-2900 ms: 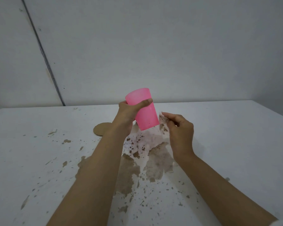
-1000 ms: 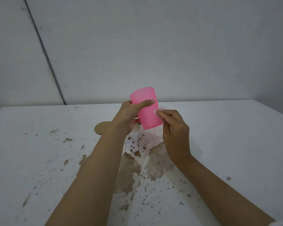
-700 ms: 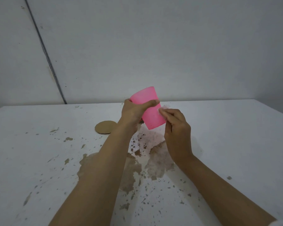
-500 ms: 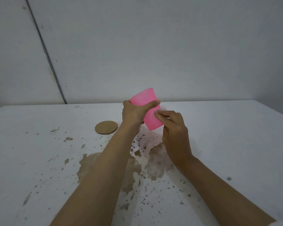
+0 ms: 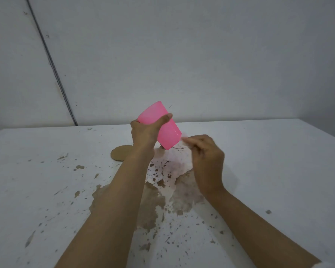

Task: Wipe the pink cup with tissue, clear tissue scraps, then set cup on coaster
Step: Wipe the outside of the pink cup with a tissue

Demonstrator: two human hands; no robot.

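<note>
My left hand (image 5: 146, 132) grips the pink cup (image 5: 167, 132) above the table, tilted with its rim up and to the left and its base down and to the right. My right hand (image 5: 205, 153) is just right of the cup's base, its fingers pinched on a small white piece of tissue (image 5: 184, 139) that looks blurred. The round brown coaster (image 5: 120, 153) lies flat on the table behind my left forearm, which hides part of it.
The white table (image 5: 278, 171) has brown patches of worn paint (image 5: 155, 202) and many small flecks under and in front of my arms. A grey wall stands close behind the table's far edge.
The cup has tilted further, rim to the left. My right hand with the tissue has slid from the cup's side down to the right of its base.
</note>
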